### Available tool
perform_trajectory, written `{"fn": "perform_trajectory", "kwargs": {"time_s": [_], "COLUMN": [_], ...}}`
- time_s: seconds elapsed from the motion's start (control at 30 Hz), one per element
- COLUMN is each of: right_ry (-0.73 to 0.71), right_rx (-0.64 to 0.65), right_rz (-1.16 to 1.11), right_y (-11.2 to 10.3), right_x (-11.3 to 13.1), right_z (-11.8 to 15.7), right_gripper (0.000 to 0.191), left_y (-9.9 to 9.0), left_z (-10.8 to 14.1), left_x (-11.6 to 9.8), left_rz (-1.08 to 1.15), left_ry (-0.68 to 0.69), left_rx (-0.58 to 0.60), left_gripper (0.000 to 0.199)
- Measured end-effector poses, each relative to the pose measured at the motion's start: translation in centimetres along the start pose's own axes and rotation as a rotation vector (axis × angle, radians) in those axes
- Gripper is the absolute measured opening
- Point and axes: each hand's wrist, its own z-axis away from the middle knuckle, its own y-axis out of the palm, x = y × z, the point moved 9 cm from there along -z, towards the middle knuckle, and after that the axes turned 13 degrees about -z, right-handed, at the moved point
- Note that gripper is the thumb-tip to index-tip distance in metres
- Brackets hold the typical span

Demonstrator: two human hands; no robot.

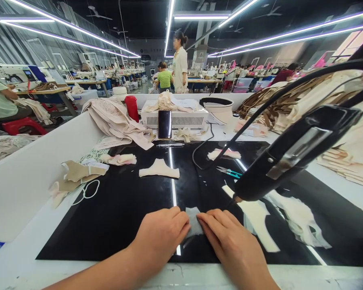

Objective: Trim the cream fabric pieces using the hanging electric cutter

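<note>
A small piece of pale, thin fabric [194,220] lies on the glossy black work mat [115,221] between my two hands. At its left edge my left hand [160,231] is closed, with the fingers curled and the thumb alongside them. My right hand [231,237] pinches the right edge with its fingertips; part of the fabric is hidden under both hands. Beyond them a cream cut fabric piece [159,169] lies flat. Right of my right hand are a long cream strip [260,221] and a crumpled whitish piece [299,217].
A black handheld device [290,157] with a cable hangs over the right side. Teal-handled snips [230,172] lie near its tip. At the back stand a phone [165,124], a white box [190,119] and a red cup [131,108]. Beige fabric [117,121] is piled at left.
</note>
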Motion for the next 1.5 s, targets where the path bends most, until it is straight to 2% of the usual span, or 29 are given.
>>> {"fn": "perform_trajectory", "kwargs": {"time_s": [0.17,0.33,0.57,0.93,1.17,1.5], "right_ry": [-0.031,-0.048,-0.043,-0.089,-0.114,-0.102], "right_rx": [-0.002,-0.035,-0.036,-0.021,-0.071,-0.043], "right_rz": [0.049,0.093,0.084,0.080,0.053,0.082], "right_y": [-0.1,-0.3,-0.3,-0.5,-1.2,-0.9], "right_x": [0.4,0.7,0.6,1.2,1.7,1.8], "right_z": [-0.2,-0.2,-0.1,-0.3,-0.4,-0.6], "right_gripper": [0.040,0.038,0.039,0.037,0.035,0.038], "left_y": [-0.1,-1.4,-1.9,-1.0,-1.8,-1.7], "left_z": [0.1,0.1,0.3,0.4,0.8,0.9], "left_x": [-0.2,-1.4,-2.6,-2.8,-2.8,-2.8], "left_rz": [-0.025,-0.126,0.009,0.055,0.003,-0.028], "left_ry": [0.022,0.138,0.239,0.256,0.255,0.249], "left_rx": [-0.042,-0.183,-0.240,-0.224,-0.395,-0.403], "left_gripper": [0.018,0.022,0.025,0.027,0.031,0.033]}}
